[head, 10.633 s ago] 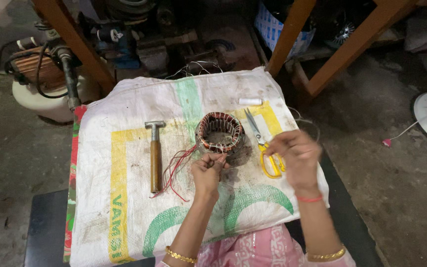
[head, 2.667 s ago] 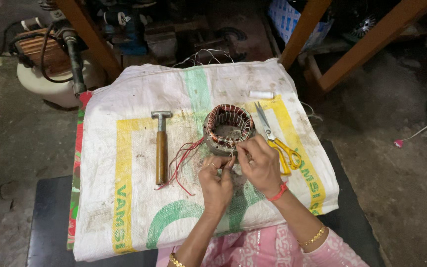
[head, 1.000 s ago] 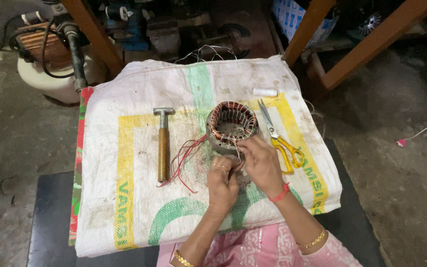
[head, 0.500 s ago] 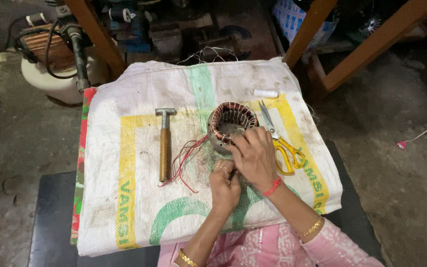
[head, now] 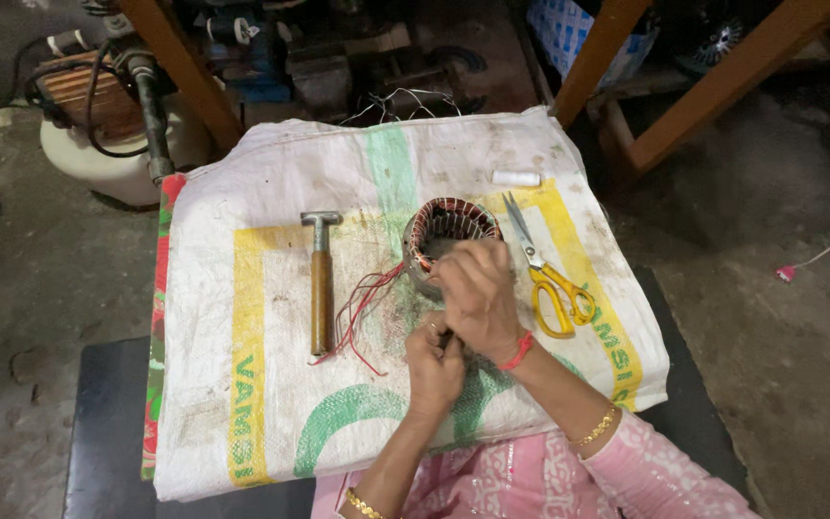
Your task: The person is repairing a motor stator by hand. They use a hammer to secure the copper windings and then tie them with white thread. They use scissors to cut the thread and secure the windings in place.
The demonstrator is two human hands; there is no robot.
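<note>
- Looking down from the head view, I see both hands at work over a woven sack (head: 271, 404) spread across the surface
- My right hand (head: 477, 293) rests against the near rim of the stator (head: 449, 235), a ring of copper windings that stands on the sack a little past its middle; its fingers are curled narrow at the windings, and I cannot tell whether they pinch anything
- My left hand (head: 434, 365) sits just below the right one, touching it, fingers folded into a narrow pinch on something thin and dark; what it is I cannot make out
- Red lead wires (head: 362, 312) trail from the left side of the stator and fan out toward me across the sack
- A hammer (head: 321, 284) with a wooden handle lies left of those wires, head pointing away from me, apart from both hands
- Yellow-handled scissors (head: 549, 274) lie just right of the stator, blades pointing away, near my right wrist but not touching it
- A small white roll (head: 516, 179) lies beyond the scissors near the far edge of the sack
- A red band circles my right wrist, gold bangles further up both arms, pink sleeves at the bottom of the view
- Beyond the sack, a pale round vessel (head: 98, 163) with dark cable stands on the floor at left, and slanted wooden legs (head: 722, 96) cross the upper right
</note>
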